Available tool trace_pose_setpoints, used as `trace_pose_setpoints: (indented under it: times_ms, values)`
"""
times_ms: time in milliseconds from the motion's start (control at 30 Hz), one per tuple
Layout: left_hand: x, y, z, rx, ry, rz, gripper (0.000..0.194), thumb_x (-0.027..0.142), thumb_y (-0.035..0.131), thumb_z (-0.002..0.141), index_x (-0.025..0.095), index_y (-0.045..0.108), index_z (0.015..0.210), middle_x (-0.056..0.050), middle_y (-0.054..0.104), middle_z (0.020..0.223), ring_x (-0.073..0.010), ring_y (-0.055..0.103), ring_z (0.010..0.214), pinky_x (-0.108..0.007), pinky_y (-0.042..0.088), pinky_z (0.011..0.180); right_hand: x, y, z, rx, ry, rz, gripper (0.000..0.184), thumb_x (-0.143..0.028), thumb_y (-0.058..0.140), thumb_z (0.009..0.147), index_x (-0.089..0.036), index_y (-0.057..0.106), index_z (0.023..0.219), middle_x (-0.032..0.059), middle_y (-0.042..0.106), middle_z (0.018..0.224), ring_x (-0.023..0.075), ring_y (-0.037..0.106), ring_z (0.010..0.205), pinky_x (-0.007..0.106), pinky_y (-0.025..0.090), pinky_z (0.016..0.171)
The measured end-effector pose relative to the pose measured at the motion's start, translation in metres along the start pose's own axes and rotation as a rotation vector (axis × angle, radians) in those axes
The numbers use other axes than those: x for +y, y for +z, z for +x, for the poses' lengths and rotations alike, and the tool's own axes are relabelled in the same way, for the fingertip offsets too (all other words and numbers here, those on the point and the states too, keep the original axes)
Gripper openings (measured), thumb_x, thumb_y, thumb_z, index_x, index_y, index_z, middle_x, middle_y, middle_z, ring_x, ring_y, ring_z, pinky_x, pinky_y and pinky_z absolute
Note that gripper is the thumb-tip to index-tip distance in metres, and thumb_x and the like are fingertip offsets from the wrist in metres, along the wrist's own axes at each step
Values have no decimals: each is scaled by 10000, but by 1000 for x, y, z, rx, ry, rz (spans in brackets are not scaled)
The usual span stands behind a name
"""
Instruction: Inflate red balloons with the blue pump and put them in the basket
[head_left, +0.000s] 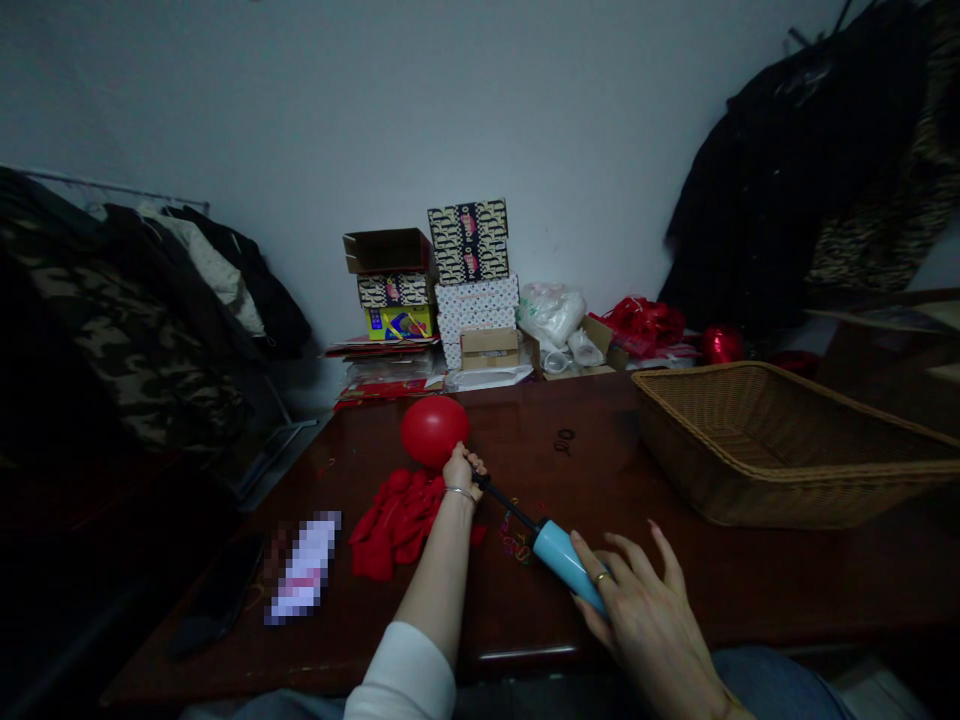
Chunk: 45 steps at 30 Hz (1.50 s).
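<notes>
My left hand (463, 472) is closed where the neck of a round, inflated red balloon (433, 430) meets the black end of a hand balloon pump (568, 563). A black rod runs from that hand to the pump's light blue barrel. With thumb and index finger, my right hand (652, 610) holds the barrel, its other fingers spread out. Beside my left forearm lies a pile of red cloth-like or limp balloon pieces (397, 525); their kind is unclear. Small coloured bands (516, 545) are scattered under the pump.
A wicker basket (795, 490) stands on the right of the brown table (555, 650). Black loops (564, 440) lie mid-table. On the left are a dark phone-like slab (217, 600) and a blurred item (306, 570). Stacked boxes (478, 320) and plastic bags (553, 312) line the wall.
</notes>
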<state>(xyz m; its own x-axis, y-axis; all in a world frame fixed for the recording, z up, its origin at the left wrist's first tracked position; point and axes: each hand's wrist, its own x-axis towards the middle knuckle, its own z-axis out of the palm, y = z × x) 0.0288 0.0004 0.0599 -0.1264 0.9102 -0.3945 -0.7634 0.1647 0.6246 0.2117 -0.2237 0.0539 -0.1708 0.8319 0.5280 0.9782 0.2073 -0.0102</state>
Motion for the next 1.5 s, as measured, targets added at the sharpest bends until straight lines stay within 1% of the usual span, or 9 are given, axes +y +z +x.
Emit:
trace_pose_setpoints:
  times_ms: [133, 233, 333, 567, 733, 867, 1033, 1333, 1500]
  values:
    - [-6, -1, -1, 1, 22, -7, 318, 316, 479, 866, 187, 334, 614, 84, 284, 451, -29, 272, 318, -128, 193, 311, -3, -1, 7, -19, 6, -9, 467, -327, 554, 789, -214, 514, 1241, 40, 669, 900, 248, 526, 1037, 552, 98, 1075]
    - [-12, -1, -4, -20, 15, -4, 308, 317, 499, 854, 186, 345, 621, 82, 296, 455, -33, 282, 323, -131, 202, 314, -8, 2, 15, -29, 18, 0, 480, -333, 562, 788, -214, 507, 1250, 40, 667, 908, 247, 519, 1047, 547, 87, 1079]
    - [-18, -1, -7, -26, 5, 4, 289, 290, 480, 861, 186, 349, 626, 78, 305, 460, -36, 287, 325, -134, 206, 316, -14, 4, 24, -36, 17, -3, 490, -355, 561, 793, -217, 500, 1258, 45, 668, 905, 248, 514, 1049, 544, 77, 1078]
    - [-31, 0, -12, -41, -5, 49, 289, 303, 485, 854, 185, 354, 625, 72, 329, 451, -43, 309, 328, -140, 220, 326, -26, 9, 48, -57, 14, -43, 452, -357, 524, 817, -205, 515, 1242, 61, 663, 881, 245, 506, 1039, 528, 76, 1069]
    - [-33, 2, -16, -8, 15, 83, 273, 260, 454, 863, 183, 359, 619, 70, 337, 431, -47, 313, 318, -145, 216, 325, -30, 17, 54, -69, 28, -31, 486, -379, 544, 806, -186, 507, 1250, 67, 658, 874, 246, 501, 1037, 526, 65, 1070]
    - [-32, 1, -17, 6, 2, 70, 283, 254, 449, 868, 185, 350, 611, 74, 331, 423, -46, 304, 312, -147, 214, 325, -29, 20, 51, -71, 20, -21, 505, -383, 545, 806, -187, 491, 1268, 62, 661, 868, 248, 505, 1040, 525, 64, 1074]
    - [-32, -2, -11, 7, 8, 68, 280, 254, 447, 867, 186, 348, 614, 72, 334, 422, -49, 318, 318, -146, 219, 327, -22, 18, 40, -73, 23, -7, 503, -379, 552, 803, -207, 490, 1271, 54, 664, 896, 246, 511, 1046, 524, 75, 1079]
    - [-22, -4, 0, 24, 9, 53, 278, 290, 491, 848, 182, 363, 625, 77, 328, 444, -41, 301, 318, -148, 220, 328, 1, 19, 7, 51, 4, 29, 514, -396, 593, 762, -229, 512, 1241, 25, 662, 862, 242, 527, 1010, 542, 114, 1073]
    - [-22, -2, -2, 12, 10, 43, 277, 301, 483, 860, 180, 373, 636, 75, 334, 450, -41, 313, 325, -145, 219, 328, 5, 16, 2, 62, 3, 27, 511, -412, 572, 774, -238, 503, 1250, 29, 661, 878, 247, 520, 1029, 550, 126, 1069]
